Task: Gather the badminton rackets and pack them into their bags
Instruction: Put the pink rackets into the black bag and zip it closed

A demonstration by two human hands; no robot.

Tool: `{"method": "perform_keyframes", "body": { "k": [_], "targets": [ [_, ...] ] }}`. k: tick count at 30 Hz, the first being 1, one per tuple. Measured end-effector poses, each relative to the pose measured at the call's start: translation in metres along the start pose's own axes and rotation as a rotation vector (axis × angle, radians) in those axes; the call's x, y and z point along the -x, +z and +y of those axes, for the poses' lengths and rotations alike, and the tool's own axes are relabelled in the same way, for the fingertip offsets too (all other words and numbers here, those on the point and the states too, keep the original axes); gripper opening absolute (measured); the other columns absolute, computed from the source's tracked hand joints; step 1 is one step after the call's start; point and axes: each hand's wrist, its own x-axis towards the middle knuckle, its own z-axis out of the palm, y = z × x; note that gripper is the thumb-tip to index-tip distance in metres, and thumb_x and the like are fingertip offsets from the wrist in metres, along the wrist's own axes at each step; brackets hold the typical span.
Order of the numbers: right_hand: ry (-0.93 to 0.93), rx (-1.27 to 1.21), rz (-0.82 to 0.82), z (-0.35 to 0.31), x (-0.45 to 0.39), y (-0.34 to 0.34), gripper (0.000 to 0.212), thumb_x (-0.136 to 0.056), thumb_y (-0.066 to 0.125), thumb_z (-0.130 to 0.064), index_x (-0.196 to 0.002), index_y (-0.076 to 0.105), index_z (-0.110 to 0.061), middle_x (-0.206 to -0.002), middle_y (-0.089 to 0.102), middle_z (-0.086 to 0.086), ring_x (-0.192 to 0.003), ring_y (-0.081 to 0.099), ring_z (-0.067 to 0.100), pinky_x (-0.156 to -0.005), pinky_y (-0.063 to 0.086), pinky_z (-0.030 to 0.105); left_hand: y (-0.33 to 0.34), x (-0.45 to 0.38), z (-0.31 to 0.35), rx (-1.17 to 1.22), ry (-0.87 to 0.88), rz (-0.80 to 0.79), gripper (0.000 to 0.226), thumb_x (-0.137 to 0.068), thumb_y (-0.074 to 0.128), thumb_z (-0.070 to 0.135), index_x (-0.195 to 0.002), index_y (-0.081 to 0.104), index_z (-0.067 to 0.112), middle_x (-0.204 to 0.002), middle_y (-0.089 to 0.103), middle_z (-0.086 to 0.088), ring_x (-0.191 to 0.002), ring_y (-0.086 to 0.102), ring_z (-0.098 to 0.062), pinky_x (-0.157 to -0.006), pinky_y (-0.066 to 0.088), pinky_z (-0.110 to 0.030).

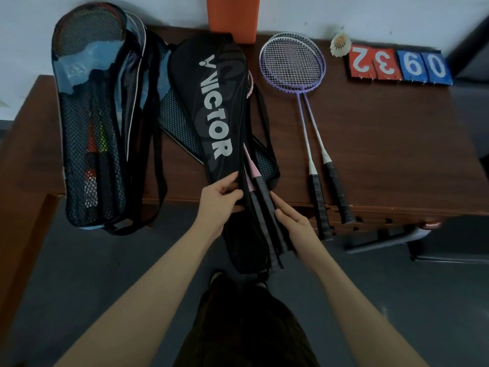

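Observation:
A black VICTOR racket bag [211, 107] lies lengthwise on the brown table, its lower end hanging over the front edge. Pink-shafted rackets with black grips [258, 186] stick out of its open right side. My left hand [221, 201] pinches the bag's edge near the opening. My right hand [292, 226] holds the black racket grips at the bag's lower end. Two purple rackets [293, 62] lie side by side on the table to the right, their grips overhanging the edge. A mesh bag [90, 123] at the left holds rackets with red and yellow shafts.
An orange object [231, 17] stands against the wall at the back. A shuttlecock [340, 43] and red and blue score cards [399, 66] sit at the back right. Black straps [156, 154] trail between the bags. Another mesh bag [176, 120] lies under the black one.

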Motion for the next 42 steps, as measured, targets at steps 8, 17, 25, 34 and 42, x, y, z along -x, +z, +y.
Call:
{"method": "perform_keyframes", "body": {
  "k": [8, 17, 25, 34, 42],
  "targets": [
    [-0.012, -0.221, 0.025, 0.002, -0.009, 0.013, 0.044, -0.086, 0.059, -0.003, -0.128, 0.056, -0.015, -0.095, 0.068, 0.007, -0.099, 0.064, 0.025, -0.090, 0.051, 0.036, -0.004, 0.011, -0.014, -0.596, 0.148, -0.050, 0.059, -0.085, 0.065, 0.030, -0.137, 0.041, 0.018, -0.110, 0.052, 0.003, -0.099, 0.050, -0.007, -0.087, 0.041, -0.021],
    [-0.062, -0.128, 0.044, -0.011, -0.020, 0.024, 0.042, -0.083, 0.064, -0.002, -0.124, 0.059, -0.014, -0.103, 0.068, 0.012, -0.094, 0.067, 0.021, -0.079, 0.055, 0.028, -0.024, 0.040, -0.021, -0.610, 0.147, -0.216, 0.047, -0.087, 0.058, 0.013, -0.128, 0.046, 0.034, -0.114, 0.057, 0.020, -0.109, 0.052, 0.003, -0.088, 0.038, -0.004],
    [-0.198, 0.278, 0.171, -0.009, -0.027, 0.032, 0.052, -0.082, 0.070, -0.023, -0.128, 0.046, -0.020, -0.094, 0.063, 0.006, -0.088, 0.062, 0.014, -0.074, 0.050, 0.019, -0.030, 0.037, -0.024, -0.517, 0.126, -0.140, 0.053, -0.081, 0.059, 0.004, -0.129, 0.053, 0.027, -0.101, 0.065, 0.010, -0.093, 0.060, -0.005, -0.092, 0.050, -0.034],
    [-0.265, 0.486, 0.112, 0.038, 0.028, 0.008, 0.050, -0.086, 0.065, -0.021, -0.133, 0.046, -0.024, -0.119, 0.052, -0.004, -0.105, 0.052, -0.002, -0.090, 0.041, 0.013, -0.011, 0.031, -0.034, -0.327, 0.016, -0.069, 0.055, -0.086, 0.058, -0.003, -0.131, 0.050, 0.027, -0.100, 0.065, 0.010, -0.090, 0.061, -0.003, -0.078, 0.055, -0.025],
    [-0.389, 0.730, -0.017, 0.044, 0.038, -0.005, 0.073, -0.081, 0.071, -0.029, -0.142, 0.032, -0.032, -0.137, 0.041, -0.019, -0.126, 0.035, -0.008, -0.109, 0.027, 0.031, -0.010, 0.033, -0.029, -0.132, -0.067, -0.006, 0.052, -0.084, 0.060, -0.005, -0.131, 0.052, 0.019, -0.103, 0.064, -0.003, -0.091, 0.062, -0.011, -0.072, 0.056, -0.022]
  ]
}}
